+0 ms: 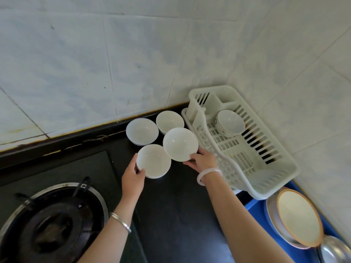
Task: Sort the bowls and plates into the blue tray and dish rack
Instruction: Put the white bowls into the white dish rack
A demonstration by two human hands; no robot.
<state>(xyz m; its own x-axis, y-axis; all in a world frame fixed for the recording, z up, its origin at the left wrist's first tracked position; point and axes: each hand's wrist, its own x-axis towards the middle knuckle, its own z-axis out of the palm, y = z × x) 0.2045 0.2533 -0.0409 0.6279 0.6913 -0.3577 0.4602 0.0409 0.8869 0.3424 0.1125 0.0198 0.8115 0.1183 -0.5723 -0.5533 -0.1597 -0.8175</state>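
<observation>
- Left hand (133, 177) grips the near bowl (153, 161) at its 8 o'clock rim, thumb over the edge and fingers curled under; a silver bangle (121, 222) sits on that wrist
- Right hand (204, 161) pinches the tilted bowl (180, 144) at its 5 o'clock edge, thumb on the rim and fingers beneath; a pale bangle (208, 175) circles that wrist
- The tilted bowl overlaps the near bowl's 2 o'clock rim; whether they touch I cannot tell
- Two more white bowls stand on the black desk (171, 205) by the tiled wall (133, 63): the left bowl (142, 131) at 11 o'clock of the hands, the back bowl (169, 121) at 12 o'clock
- The white rack (262, 179) lies at 2 o'clock of the right hand, touching the wall corner; one patterned bowl (229, 123) leans on its side in the far half
- At 5 o'clock of the rack, the blue tray (254, 207) holds stacked plates (298, 215) with a brown-rimmed one on top; the rack's near end rests over the tray's far edge
- A metal lid or ladle (332, 251) shows at the tray's 5 o'clock, cut off by the frame
- A gas burner (53, 223) sits at 8 o'clock of the left hand
</observation>
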